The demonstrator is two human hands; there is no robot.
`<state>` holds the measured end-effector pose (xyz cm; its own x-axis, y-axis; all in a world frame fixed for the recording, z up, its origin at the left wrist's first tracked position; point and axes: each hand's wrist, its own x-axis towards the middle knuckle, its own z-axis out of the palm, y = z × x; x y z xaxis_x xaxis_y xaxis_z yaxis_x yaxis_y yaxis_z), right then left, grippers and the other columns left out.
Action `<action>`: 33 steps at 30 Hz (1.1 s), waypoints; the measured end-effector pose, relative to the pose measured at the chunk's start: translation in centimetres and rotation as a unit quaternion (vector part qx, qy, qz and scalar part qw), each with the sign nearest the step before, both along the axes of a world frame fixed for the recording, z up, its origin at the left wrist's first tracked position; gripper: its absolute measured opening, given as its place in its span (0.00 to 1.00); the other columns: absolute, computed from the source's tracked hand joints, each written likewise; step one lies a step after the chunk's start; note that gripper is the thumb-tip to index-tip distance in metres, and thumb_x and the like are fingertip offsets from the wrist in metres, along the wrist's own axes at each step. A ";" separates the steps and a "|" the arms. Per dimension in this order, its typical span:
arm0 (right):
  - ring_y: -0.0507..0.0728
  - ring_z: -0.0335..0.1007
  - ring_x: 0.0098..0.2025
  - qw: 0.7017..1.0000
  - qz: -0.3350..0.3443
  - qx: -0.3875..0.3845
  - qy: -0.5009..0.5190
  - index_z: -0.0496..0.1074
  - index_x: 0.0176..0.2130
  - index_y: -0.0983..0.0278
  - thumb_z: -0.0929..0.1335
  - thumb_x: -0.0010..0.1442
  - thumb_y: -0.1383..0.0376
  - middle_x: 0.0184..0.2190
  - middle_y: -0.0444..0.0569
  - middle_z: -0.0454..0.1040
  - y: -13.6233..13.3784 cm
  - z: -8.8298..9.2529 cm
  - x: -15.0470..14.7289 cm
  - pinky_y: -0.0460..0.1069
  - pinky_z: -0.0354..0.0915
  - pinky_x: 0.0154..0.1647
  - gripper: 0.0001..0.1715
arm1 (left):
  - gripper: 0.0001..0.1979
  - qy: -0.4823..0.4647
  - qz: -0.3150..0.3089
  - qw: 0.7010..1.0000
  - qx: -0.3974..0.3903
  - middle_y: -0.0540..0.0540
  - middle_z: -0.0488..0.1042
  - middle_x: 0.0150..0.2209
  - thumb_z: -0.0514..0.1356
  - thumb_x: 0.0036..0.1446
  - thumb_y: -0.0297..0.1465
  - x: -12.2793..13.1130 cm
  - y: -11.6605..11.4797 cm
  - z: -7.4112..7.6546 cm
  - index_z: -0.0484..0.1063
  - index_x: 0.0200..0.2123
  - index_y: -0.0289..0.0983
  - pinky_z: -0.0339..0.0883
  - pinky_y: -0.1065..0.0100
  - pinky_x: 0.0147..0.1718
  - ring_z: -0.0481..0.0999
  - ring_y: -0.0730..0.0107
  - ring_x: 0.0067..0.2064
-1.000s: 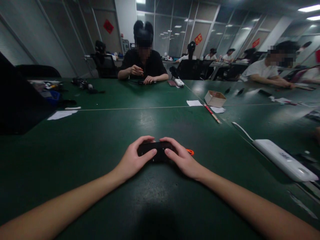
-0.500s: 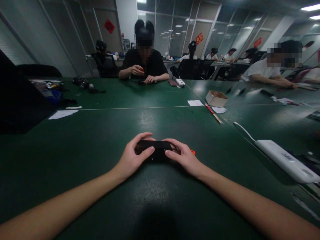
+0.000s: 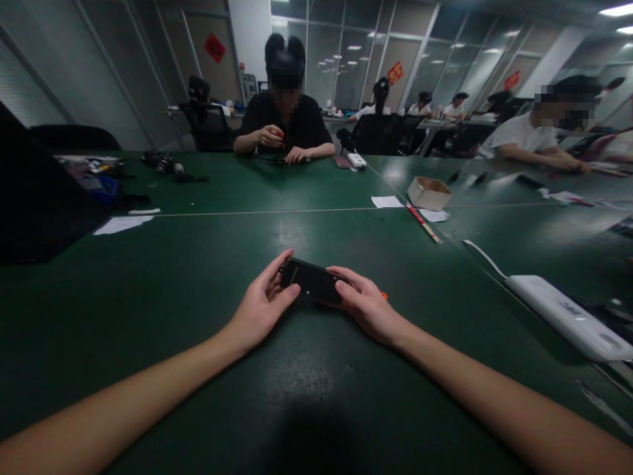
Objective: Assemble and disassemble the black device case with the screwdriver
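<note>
A flat black rectangular device point(image 3: 319, 285), with small bright dots on its face and a thin slot or line near its left end, is held between my two hands above the green table point(image 3: 306, 376). Its exact kind does not show. My left hand point(image 3: 270, 297) grips the left end, thumb on the near face and fingers at the far side. My right hand point(image 3: 366, 300) closes round the right end, thumb pressed on the face and fingers partly hidden behind it. A small orange piece point(image 3: 384, 296) peeks out beyond my right hand; whether it belongs to the device I cannot tell.
At right lies a white power strip point(image 3: 564, 313) with a cable. Farther back are an open cardboard box point(image 3: 429, 192), a red-and-pale stick point(image 3: 421, 223) and paper point(image 3: 387, 202). A dark object point(image 3: 39, 198) stands at left. A co-worker point(image 3: 284, 119) sits opposite.
The black device has turned so that its left end is higher and farther away, and more of its face shows. My left fingers have shifted along its left end.
</note>
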<state>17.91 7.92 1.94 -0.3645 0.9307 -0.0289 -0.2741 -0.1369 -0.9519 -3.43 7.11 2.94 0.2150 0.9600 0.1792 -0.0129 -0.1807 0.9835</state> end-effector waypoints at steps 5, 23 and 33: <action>0.56 0.74 0.43 0.994 0.049 0.030 -0.093 0.70 0.51 0.65 0.75 0.54 0.55 0.42 0.49 0.76 0.0 0.5 0.4 0.52 0.69 0.46 0.28 | 0.36 -0.027 -0.010 1.000 0.010 0.34 0.70 0.61 0.61 0.60 0.42 -0.2 0.0 -0.2 0.55 0.66 0.34 0.62 0.56 0.61 0.70 0.54 0.61; 0.53 0.71 0.29 0.985 0.069 0.047 -0.151 0.73 0.47 0.67 0.76 0.51 0.55 0.31 0.46 0.76 -1.3 1.6 -0.8 0.46 0.63 0.27 0.28 | 0.40 0.023 -0.145 0.989 0.028 0.33 0.72 0.56 0.65 0.51 0.51 -0.1 0.2 -1.6 0.62 0.60 0.33 0.65 0.55 0.56 0.74 0.50 0.55; 0.55 0.74 0.37 0.986 0.111 0.058 -0.111 0.75 0.47 0.65 0.73 0.56 0.58 0.35 0.46 0.77 -2.3 1.7 -1.6 0.51 0.67 0.42 0.20 | 0.32 0.104 -0.155 0.983 -0.004 0.37 0.74 0.54 0.69 0.51 0.38 -0.4 -0.4 -0.9 0.65 0.57 0.37 0.67 0.51 0.55 0.74 0.52 0.55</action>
